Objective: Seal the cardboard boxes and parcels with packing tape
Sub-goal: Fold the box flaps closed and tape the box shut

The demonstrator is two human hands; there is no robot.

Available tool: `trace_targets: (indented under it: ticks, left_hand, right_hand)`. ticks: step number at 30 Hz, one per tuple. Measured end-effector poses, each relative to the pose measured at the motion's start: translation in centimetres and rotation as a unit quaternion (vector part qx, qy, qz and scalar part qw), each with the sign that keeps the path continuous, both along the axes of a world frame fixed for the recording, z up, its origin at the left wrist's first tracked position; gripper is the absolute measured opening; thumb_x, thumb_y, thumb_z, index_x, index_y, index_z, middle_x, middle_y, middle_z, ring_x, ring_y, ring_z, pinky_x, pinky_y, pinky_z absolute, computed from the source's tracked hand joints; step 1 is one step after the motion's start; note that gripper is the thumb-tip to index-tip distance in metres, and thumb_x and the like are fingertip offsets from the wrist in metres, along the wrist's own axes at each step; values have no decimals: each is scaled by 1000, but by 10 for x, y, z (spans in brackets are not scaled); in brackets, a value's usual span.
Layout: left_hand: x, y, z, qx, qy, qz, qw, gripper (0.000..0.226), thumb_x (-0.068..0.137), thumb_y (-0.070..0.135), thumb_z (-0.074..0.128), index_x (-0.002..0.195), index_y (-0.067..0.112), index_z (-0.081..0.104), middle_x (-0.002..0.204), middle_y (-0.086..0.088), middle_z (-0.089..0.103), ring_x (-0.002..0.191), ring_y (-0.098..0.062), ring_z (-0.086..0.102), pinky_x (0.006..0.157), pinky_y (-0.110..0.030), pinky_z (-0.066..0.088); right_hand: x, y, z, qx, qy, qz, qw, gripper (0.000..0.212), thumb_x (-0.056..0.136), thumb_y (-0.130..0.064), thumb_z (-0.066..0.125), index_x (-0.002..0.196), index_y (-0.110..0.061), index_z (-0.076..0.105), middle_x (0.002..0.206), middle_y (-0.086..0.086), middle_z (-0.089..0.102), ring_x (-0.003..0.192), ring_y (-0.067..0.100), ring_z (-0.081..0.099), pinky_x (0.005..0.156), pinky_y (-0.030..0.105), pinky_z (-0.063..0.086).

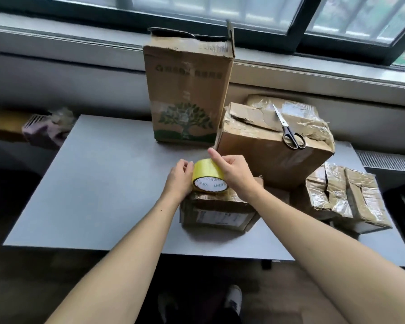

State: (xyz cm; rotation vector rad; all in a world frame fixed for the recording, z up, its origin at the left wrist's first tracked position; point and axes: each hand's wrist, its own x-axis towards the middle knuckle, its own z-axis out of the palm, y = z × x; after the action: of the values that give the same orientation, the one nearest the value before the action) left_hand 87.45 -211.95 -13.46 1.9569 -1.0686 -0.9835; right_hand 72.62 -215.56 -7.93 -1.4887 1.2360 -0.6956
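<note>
A yellow roll of packing tape (206,172) stands on edge on top of a small cardboard parcel (216,212) near the table's front. My left hand (179,177) grips the roll's left side with curled fingers. My right hand (232,170) holds the roll's right side, its thumb sticking up over the top. A tall open box with a green tree print (187,90) stands behind. A taped box (267,146) lies to the right with scissors (288,130) on top. A crumpled taped parcel (346,197) sits at the far right.
The grey table (98,183) carries all the boxes on its middle and right. A window sill (80,38) runs behind the table. A blurred bundle (45,127) lies off the table's back left corner. My shoes (232,300) show below the front edge.
</note>
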Motion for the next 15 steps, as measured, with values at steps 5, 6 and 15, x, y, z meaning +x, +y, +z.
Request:
trace_targets:
  ticks: [5, 6, 15]
  left_hand:
    - [6, -3, -3, 30, -39, -51, 997, 41, 104, 40, 36, 93, 7, 58, 102, -17, 64, 95, -33, 56, 79, -39, 45]
    - [5, -3, -1, 37, -49, -58, 996, 38, 104, 38, 36, 86, 10, 53, 99, -16, 62, 92, -33, 53, 75, -38, 41]
    - [1, 2, -6, 50, -142, -77, 986, 38, 107, 43, 30, 110, 17, 57, 105, -7, 62, 97, -28, 55, 79, -32, 37]
  right_hand:
    - [-1, 4, -4, 44, -22, -12, 999, 62, 82, -62, 70, 60, -10, 46, 62, 8, 34, 61, 24, 32, 55, 32, 26]
    - [1, 1, 1, 20, -3, 1, 1000, 61, 86, -57, 69, 57, -10, 44, 59, 7, 32, 57, 23, 30, 52, 30, 25]
    - [-38, -17, 47, -123, 375, 119, 911, 55, 92, -46, 56, 50, -10, 53, 49, -1, 51, 48, 21, 49, 50, 26, 42]
